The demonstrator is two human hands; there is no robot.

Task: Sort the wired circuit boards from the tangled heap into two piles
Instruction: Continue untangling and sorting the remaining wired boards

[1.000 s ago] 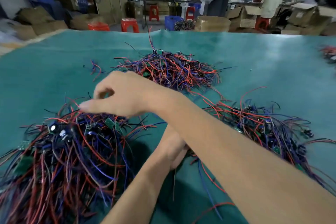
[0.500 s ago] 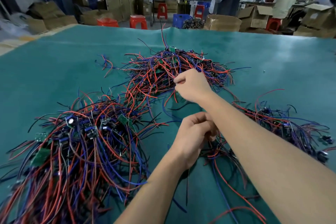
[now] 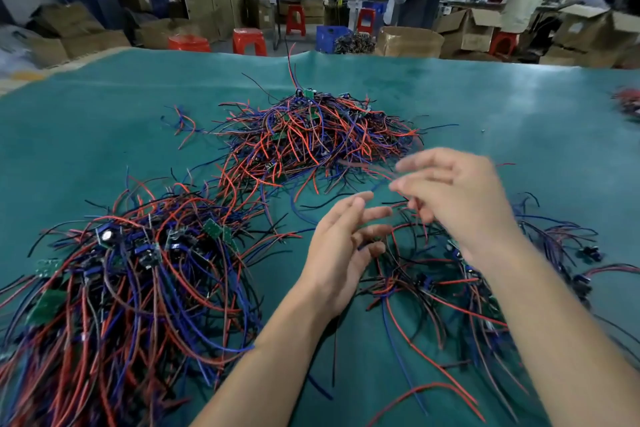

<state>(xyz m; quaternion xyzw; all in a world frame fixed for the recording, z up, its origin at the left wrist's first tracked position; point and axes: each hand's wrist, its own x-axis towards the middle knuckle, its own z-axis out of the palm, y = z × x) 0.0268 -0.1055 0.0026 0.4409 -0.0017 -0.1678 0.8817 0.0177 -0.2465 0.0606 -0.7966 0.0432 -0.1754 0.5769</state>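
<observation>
- the wired circuit boards lie in three masses on the table [image 3: 519, 107], which is covered in teal: a near-left pile [image 3: 114, 288], a far heap [image 3: 311, 135] at the middle, and a looser spread [image 3: 450, 284] under and to the right of the hands.
- each piece looks like a small green board with long red, blue and black leads; several boards [image 3: 214, 229] show on top of the near-left pile, their leads trailing toward the viewer.
- judged by looks, the pieces are light, the wires limp and springy, and they snag on each other readily; a pull on one lead would likely drag neighbours along.
- the safer hold is probably the stiff board itself or the leads just beside it, since a tug far out on a wire strains the solder joints.
- the left hand [image 3: 343, 253] hovers over the spread with fingers straightened and parted, holding nothing that i can see.
- the right hand [image 3: 457, 198] is blurred by motion, fingers extended toward the far heap; thin wires cross near its fingertips, but whether it pinches any i cannot tell.
- which masses are sorted piles and which is the source heap is not plain from this view.
- beyond the table's edge stand red stools [image 3: 249, 40], cardboard boxes [image 3: 408, 42] and a seated person [image 3: 523, 0] at another bench.
</observation>
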